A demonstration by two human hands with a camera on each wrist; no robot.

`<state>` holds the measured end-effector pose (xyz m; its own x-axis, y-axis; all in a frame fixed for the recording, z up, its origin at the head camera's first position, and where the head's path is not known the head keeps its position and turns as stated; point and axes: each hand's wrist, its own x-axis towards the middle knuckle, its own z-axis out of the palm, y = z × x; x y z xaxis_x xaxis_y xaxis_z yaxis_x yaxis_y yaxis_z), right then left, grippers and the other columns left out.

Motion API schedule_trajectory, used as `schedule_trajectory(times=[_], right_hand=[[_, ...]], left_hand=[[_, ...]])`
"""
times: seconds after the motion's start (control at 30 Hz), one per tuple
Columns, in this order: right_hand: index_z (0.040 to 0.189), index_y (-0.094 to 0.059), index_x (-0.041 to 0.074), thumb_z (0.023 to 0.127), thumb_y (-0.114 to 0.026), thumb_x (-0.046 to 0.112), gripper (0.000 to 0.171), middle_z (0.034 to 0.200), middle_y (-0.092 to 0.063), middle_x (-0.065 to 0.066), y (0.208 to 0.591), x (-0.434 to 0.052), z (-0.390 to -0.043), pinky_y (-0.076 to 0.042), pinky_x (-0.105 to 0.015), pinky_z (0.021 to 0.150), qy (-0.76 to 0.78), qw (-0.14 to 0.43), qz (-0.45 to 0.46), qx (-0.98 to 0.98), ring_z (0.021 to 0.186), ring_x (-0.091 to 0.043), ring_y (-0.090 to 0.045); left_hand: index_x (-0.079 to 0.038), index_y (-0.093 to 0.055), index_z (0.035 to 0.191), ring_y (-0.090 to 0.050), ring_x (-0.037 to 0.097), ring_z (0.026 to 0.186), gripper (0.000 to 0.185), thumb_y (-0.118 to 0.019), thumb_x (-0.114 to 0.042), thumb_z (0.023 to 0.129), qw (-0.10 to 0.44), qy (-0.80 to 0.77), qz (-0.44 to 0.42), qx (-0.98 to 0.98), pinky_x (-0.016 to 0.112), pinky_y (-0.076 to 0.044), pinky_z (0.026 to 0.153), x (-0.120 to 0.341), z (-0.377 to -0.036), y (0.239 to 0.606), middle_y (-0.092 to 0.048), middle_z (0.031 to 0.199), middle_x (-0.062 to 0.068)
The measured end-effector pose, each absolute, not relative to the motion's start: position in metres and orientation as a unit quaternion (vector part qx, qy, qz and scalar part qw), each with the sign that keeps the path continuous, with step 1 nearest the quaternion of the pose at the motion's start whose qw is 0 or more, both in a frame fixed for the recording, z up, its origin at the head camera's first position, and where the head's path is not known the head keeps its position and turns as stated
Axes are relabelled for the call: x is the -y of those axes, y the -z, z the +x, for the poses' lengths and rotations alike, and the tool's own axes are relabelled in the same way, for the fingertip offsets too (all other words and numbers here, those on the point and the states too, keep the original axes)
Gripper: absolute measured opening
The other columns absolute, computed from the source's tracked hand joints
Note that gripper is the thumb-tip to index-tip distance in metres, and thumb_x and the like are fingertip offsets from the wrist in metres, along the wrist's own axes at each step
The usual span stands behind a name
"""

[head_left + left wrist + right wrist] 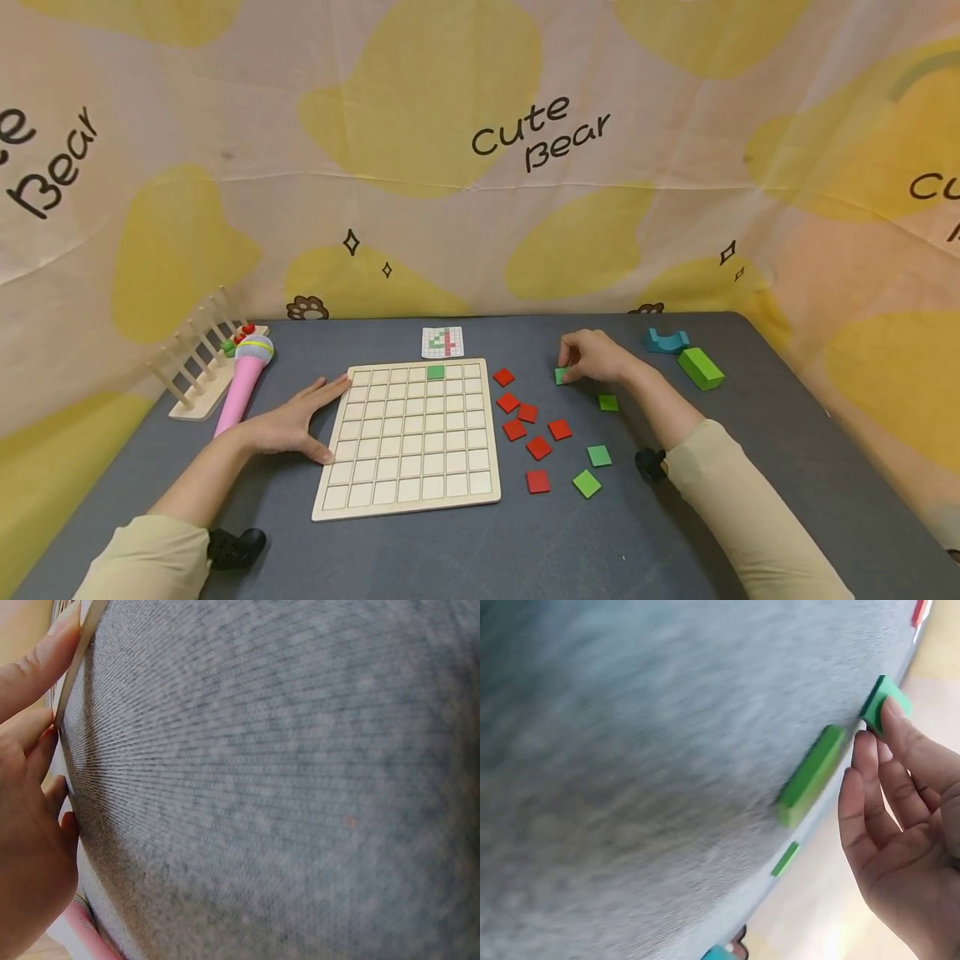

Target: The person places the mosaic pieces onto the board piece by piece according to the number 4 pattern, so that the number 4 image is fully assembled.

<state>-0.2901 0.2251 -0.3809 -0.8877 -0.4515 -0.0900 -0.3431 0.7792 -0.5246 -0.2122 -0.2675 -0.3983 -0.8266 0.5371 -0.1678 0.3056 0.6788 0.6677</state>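
Observation:
In the head view a pale wooden grid board [405, 505] lies on the table, with one green square tile [436, 372] in its top row. My left hand [285, 423] rests at the board's left edge, thumb and fingers spread and touching the rim. To the right of the board, my right hand [597, 358] pinches another green square tile [873, 702] between thumb and fingertips. Several red square tiles [538, 448] lie between the board and that hand. Three loose green tiles [599, 456] are nearer the front.
A small card with a coloured grid pattern [442, 342] lies behind the board. At the left are a pink toy microphone [243, 387] and a wooden peg stand [197, 406]. A blue arch block [666, 341] and a green block [701, 368] sit at the back right.

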Motion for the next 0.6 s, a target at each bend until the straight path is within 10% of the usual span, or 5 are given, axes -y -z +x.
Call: schedule_trajectory(times=[0.6], right_hand=[[0.096,-0.072,0.013,0.083,-0.076,0.01,0.014,0.091,-0.072,-0.005,0.36,-0.141,-0.293,-0.051,-0.025,0.072,0.32,0.092,-0.24,-0.912,0.084,-0.016,-0.063]], left_hand=[[0.001,-0.018,0.156,0.007,0.06,0.146,0.119,-0.088,-0.027,0.064,0.183,-0.34,0.248,-0.889,0.08,-0.003,0.106,0.27,-0.215,0.4,-0.008,0.165,0.027]])
